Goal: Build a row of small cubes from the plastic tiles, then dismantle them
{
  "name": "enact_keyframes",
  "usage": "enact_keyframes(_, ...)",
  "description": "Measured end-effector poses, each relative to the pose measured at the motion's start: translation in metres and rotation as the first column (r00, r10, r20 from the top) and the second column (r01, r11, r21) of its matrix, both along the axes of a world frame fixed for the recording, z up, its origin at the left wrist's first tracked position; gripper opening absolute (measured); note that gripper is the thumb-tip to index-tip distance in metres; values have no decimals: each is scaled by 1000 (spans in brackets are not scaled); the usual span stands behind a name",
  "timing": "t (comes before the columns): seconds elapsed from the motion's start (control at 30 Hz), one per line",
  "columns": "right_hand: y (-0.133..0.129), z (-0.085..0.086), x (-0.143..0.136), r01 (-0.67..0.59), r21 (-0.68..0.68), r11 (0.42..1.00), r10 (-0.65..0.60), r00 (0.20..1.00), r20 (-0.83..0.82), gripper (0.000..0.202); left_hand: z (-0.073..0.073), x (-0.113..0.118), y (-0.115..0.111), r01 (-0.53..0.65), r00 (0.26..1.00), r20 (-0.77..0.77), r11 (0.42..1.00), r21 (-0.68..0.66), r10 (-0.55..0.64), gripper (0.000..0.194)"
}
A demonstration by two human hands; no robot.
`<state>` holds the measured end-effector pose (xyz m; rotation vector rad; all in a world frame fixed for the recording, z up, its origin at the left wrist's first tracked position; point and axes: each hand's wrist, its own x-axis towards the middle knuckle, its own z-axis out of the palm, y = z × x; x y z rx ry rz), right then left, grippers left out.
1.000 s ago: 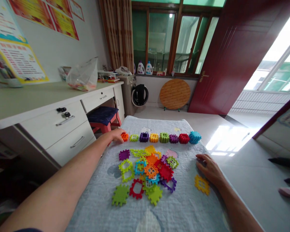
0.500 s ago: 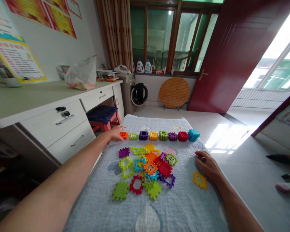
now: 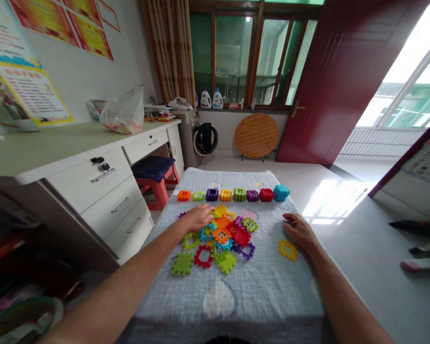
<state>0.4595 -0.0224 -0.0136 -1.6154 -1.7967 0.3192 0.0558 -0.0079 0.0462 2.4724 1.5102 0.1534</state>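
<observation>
My left hand (image 3: pixel 198 218) is over the back left of a loose pile of plastic interlocking tiles, fingers stretched towards a yellow tile (image 3: pixel 220 210) and partly covering lime green ones. I cannot see anything held in it. An orange window tile (image 3: pixel 222 234) and a red tile (image 3: pixel 241 235) lie in the middle of the pile. On the right, my right hand (image 3: pixel 299 230) rests on the cloth, loosely bent with fingers apart, holding nothing. Just in front of it lies a yellow window tile (image 3: pixel 287 250). Behind the pile runs a row of stacks sorted by colour, from an orange stack (image 3: pixel 184 195) to a blue stack (image 3: pixel 281 192).
A grey-blue cloth (image 3: pixel 265 291) covers the table. To the left stand a desk (image 3: pixel 75 143) with drawers and a red stool (image 3: pixel 158 191) with a dark cushion. Farther back are a washing machine (image 3: pixel 188 138), a round wooden tabletop (image 3: pixel 257 136) and a red door (image 3: pixel 329 81).
My left hand has left the orange stack at the row's left end and come right and nearer, over the pile. My right hand stays by the yellow window tile. The view has shifted slightly.
</observation>
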Motion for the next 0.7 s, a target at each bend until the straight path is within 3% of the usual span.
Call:
enact_keyframes(0.13, 0, 1, -1, 10, 1, 1000, -10, 1000, -21, 33, -8, 30, 0, -122, 992, -28, 992, 11, 122, 44)
enact_keyframes(0.3, 0, 2, -1, 10, 9, 1000, -10, 1000, -17, 31, -10, 51, -1, -248, 968, -37, 968, 44, 250, 39)
enact_keyframes(0.47, 1, 0, 0, 16, 1, 1000, -16, 1000, -24, 30, -10, 65, -6, -204, 979, 13, 977, 70, 203, 30)
enact_keyframes(0.6, 2, -2, 0, 8, 3, 1000, -8, 1000, -27, 30, -9, 69, -8, -161, 985, 71, 984, 72, 156, 47)
enact_keyframes(0.7, 2, -2, 0, 7, 14, 1000, -6, 1000, -20, 30, -6, 68, -10, -147, 984, 110, 987, 63, 139, 48)
